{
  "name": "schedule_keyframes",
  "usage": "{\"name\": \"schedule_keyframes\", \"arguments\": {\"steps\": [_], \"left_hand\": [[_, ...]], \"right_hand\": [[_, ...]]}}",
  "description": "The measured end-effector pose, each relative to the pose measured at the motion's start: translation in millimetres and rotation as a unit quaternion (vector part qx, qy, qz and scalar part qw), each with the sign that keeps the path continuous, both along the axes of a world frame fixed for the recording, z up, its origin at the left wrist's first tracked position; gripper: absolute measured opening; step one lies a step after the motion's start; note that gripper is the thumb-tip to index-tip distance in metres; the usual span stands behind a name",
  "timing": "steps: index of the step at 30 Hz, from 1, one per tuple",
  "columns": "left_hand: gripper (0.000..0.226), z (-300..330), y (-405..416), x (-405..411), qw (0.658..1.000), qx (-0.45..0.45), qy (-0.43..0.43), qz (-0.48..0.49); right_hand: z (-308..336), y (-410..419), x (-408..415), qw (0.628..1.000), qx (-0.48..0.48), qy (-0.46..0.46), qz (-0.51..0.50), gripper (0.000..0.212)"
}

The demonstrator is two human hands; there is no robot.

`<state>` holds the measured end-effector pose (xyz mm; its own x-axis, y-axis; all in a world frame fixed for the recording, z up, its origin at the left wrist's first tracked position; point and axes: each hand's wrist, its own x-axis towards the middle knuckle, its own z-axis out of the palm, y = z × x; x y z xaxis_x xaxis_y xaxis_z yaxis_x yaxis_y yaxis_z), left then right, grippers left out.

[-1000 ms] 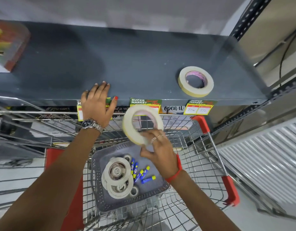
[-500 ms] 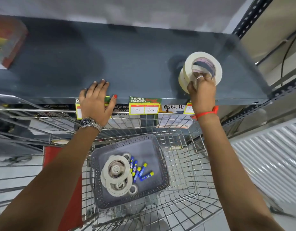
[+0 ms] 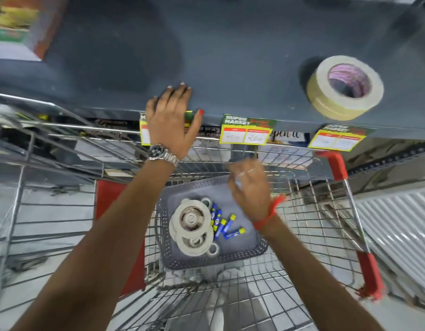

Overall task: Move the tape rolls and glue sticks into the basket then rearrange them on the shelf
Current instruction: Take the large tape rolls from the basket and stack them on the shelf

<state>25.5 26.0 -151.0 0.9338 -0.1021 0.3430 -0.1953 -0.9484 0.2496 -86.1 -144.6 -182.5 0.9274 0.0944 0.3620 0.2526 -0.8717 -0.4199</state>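
Note:
Two beige masking tape rolls (image 3: 326, 101) lie stacked on the dark grey shelf (image 3: 230, 56) at its right end. A grey perforated basket (image 3: 252, 244) sits inside the wire cart. It holds stacked white tape rolls (image 3: 191, 226) and several blue glue sticks with yellow caps (image 3: 227, 226). My left hand (image 3: 169, 120) rests flat on the shelf's front edge, fingers apart. Blurred and holding nothing, my right hand (image 3: 248, 185) hovers above the basket's far right corner with its fingers spread.
The wire shopping cart (image 3: 326, 235) with red corner guards stands below the shelf. Yellow and green price tags (image 3: 246, 132) hang along the shelf's front edge. A colourful box (image 3: 15, 27) sits at the shelf's far left. A perforated upright runs on the right.
My right hand carried a tape roll up to the shelf, set it on the roll lying there, let go, and came back down over the basket. My left hand stayed put.

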Motion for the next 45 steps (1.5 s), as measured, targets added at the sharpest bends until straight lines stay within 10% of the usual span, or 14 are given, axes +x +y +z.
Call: {"name": "schedule_keyframes", "arguments": {"steps": [6,13,21,27,35,45], "left_hand": [[0.058,-3.3,4.5,1.3,1.0,0.006,-0.007,-0.009],[0.055,-9.6,4.6,4.7,0.999,0.003,-0.034,-0.001],[0.052,-11.7,4.5,4.3,0.999,-0.005,-0.042,-0.006],[0.053,-5.7,3.2,1.2,0.999,-0.004,-0.031,-0.01],[0.062,0.3,5.2,-2.5,1.0,-0.004,-0.004,-0.017],[0.061,2.0,2.3,-3.9,1.0,-0.012,0.01,-0.011]], "right_hand": [[-133.3,68.1,-45.9,0.884,-0.203,0.353,0.229,0.039],[-165.1,81.2,-50.4,0.869,-0.213,0.404,0.188,0.015],[-141.8,81.1,-51.9,0.91,-0.235,0.264,0.215,0.032],[-65.4,60.8,-52.6,0.988,0.001,0.091,0.122,0.031],[63.9,-2.2,-3.7,0.978,0.062,-0.195,0.045,0.032],[113.8,-103.9,81.3,0.972,-0.079,-0.053,-0.216,0.036]]}}
